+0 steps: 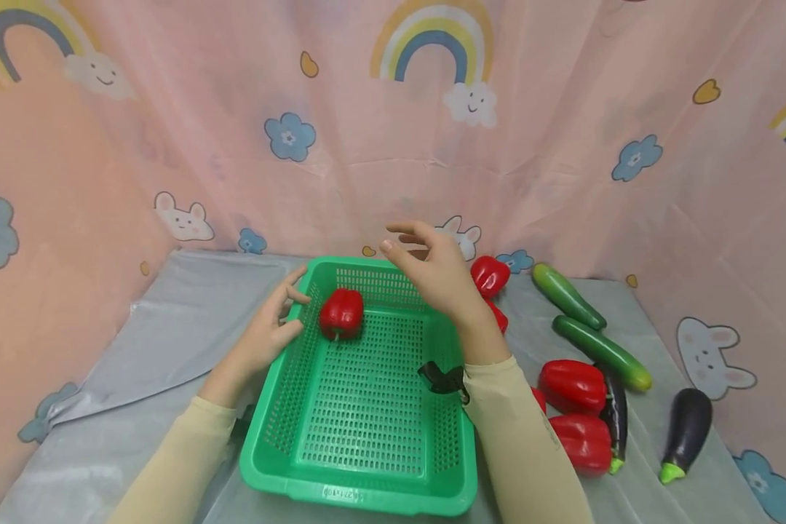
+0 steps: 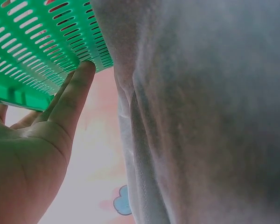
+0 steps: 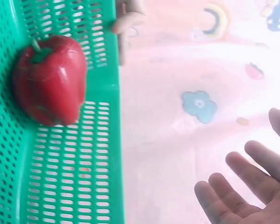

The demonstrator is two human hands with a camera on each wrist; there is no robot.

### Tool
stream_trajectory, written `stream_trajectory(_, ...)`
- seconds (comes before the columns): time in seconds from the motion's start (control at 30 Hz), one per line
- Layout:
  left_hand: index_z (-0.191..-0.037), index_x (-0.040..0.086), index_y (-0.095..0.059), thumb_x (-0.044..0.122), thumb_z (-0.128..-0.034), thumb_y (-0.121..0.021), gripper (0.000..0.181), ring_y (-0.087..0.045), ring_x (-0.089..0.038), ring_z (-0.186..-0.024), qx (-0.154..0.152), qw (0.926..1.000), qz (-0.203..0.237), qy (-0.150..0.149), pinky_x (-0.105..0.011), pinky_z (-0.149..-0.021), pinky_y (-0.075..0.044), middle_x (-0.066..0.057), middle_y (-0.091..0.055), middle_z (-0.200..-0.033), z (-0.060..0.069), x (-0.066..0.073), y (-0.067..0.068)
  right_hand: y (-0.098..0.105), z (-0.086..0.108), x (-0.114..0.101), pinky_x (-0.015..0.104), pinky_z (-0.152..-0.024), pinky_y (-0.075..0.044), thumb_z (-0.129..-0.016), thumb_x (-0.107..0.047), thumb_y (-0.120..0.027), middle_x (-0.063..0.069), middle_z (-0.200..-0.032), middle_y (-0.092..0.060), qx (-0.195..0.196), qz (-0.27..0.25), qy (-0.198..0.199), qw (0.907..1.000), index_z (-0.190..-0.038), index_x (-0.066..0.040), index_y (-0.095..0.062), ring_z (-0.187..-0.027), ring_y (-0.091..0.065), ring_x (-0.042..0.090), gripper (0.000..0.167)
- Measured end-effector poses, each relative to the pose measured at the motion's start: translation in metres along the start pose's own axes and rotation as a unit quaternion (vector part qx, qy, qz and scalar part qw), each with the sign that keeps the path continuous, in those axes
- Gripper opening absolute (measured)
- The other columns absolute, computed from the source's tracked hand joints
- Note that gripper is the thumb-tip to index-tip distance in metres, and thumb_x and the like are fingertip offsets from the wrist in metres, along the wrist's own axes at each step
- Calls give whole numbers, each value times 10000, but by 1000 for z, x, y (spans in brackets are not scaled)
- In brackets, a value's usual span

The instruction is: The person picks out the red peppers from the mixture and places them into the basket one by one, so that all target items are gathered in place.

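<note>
A green perforated plastic basket (image 1: 360,495) stands on the grey cloth in front of me. One red bell pepper (image 1: 342,314) lies inside it, toward the far left corner. At the basket's left side, my left hand (image 1: 268,331) rests on the rim with fairly straight fingers. The left wrist view shows a long finger (image 2: 74,100) touching the perforated wall from outside. My right hand (image 1: 435,273) is raised over the basket's far right part. Its fingers are spread and slightly bent, holding nothing; the right wrist view shows its palm (image 3: 275,205) and fingertips apart from the basket.
Right of the basket lie several more red bell peppers (image 1: 571,386), some partly behind my right arm. Beyond them are two green cucumbers (image 1: 566,295), a slim dark eggplant (image 1: 617,415) and a thicker one (image 1: 689,422). A pink patterned curtain (image 1: 223,87) hangs behind.
</note>
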State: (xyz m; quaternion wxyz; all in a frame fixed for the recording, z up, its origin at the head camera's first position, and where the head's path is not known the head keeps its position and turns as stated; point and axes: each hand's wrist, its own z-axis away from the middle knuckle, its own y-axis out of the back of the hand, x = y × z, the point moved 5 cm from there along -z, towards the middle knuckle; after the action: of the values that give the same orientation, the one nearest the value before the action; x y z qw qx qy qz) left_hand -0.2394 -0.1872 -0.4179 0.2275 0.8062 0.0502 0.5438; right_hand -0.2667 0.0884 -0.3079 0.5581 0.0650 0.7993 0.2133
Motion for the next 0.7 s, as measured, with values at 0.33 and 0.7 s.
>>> stream_trajectory(0.33, -1175, -1, -544, -6, -900, -506, 278, -323, -659, -1505, 10, 10000, 26, 18, -853, -1123, -302, -137, -227, -1801, 1, -1, -1, 24, 11, 1, 523, -1065, -531, -1077, -331, -686, 23, -1406, -686, 516, -442, 290, 9973, -1404, -138, -714, -1324, -601, 224, 381)
stream_trajectory(0.7, -1158, 24, -521, 13, -887, -514, 272, -387, -639, -1478, 6, 10000, -87, 44, -841, -1116, -332, -113, -245, -1797, 0, 1, -1, 38, 19, 1, 418, -1120, -516, -1108, -285, -643, 67, -1427, -681, 370, -734, 434, 9957, -1471, -98, -656, -1385, -617, 240, 409)
